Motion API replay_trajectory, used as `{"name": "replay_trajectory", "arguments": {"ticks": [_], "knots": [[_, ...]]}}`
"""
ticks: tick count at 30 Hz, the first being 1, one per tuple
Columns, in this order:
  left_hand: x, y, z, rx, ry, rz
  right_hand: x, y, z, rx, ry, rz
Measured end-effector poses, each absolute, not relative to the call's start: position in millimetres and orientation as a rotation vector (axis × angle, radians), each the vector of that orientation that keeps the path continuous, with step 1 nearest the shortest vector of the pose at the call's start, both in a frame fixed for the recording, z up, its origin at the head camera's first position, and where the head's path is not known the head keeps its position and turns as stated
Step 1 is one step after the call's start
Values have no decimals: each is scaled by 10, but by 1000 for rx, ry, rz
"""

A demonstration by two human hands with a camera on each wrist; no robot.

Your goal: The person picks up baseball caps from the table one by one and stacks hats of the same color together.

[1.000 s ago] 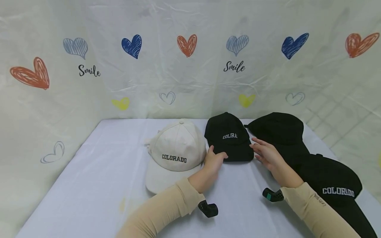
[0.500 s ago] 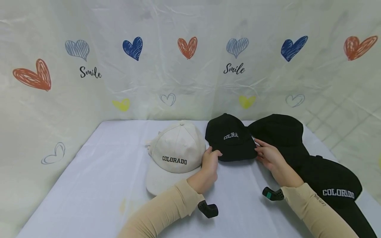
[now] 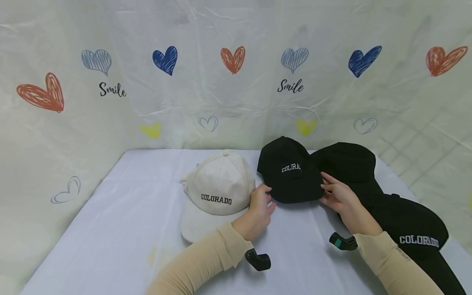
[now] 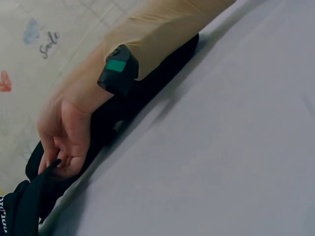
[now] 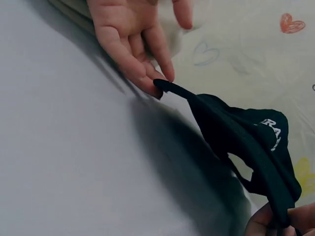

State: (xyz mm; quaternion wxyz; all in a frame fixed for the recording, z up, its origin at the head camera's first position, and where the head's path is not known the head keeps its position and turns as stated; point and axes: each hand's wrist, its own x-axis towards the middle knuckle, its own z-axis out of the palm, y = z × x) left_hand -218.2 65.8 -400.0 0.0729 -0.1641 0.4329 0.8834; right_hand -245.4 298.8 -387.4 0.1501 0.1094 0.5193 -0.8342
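In the head view a black cap (image 3: 289, 170) with white lettering is at the back middle, brim toward me. My right hand (image 3: 344, 203) pinches the right edge of its brim, which the left wrist view shows close up at the fingers (image 4: 69, 164). On the brim's left side, my left hand (image 3: 258, 211) holds the edge at its fingertips. The right wrist view shows the brim (image 5: 236, 128) tilted above its shadow, the cap's front raised off the table. A cream cap (image 3: 221, 180) reading COLORADO sits left of the black one, beside my left hand.
Two more black caps lie on the right: one behind (image 3: 344, 162), one nearer (image 3: 409, 221) with COLORADO on its front, by my right forearm. A white cloth (image 3: 121, 229) covers the table. Behind hangs a pale sheet (image 3: 258, 102) printed with hearts.
The black cap has shifted a little right and toward me. My right hand has moved slightly right with it. The left hand has moved back to the brim's left edge.
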Motion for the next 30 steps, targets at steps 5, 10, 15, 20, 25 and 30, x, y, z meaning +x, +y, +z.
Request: {"name": "replay_trajectory", "arguments": {"ticks": [5, 10, 15, 20, 25, 30], "knots": [[-2154, 680, -4006, -458, 1266, 2722, -2412, 3019, -3860, 301, 1388, -2451], [-2137, 703, -4035, -490, 1256, 2764, -2347, 3048, -3847, 258, 1259, -2514], [-2086, 723, -4005, -545, 1205, 2788, -2284, 3090, -3819, 191, 1203, -2534], [-2036, 748, -4003, -577, 1186, 2807, -2240, 3113, -3810, 133, 1165, -2529], [-1963, 726, -4019, -560, 1183, 2801, -2195, 3151, -3819, 94, 1123, -2506], [-1877, 659, -4036, -477, 1164, 2782, -2147, 3229, -3840, -20, 1289, -2396]]}}
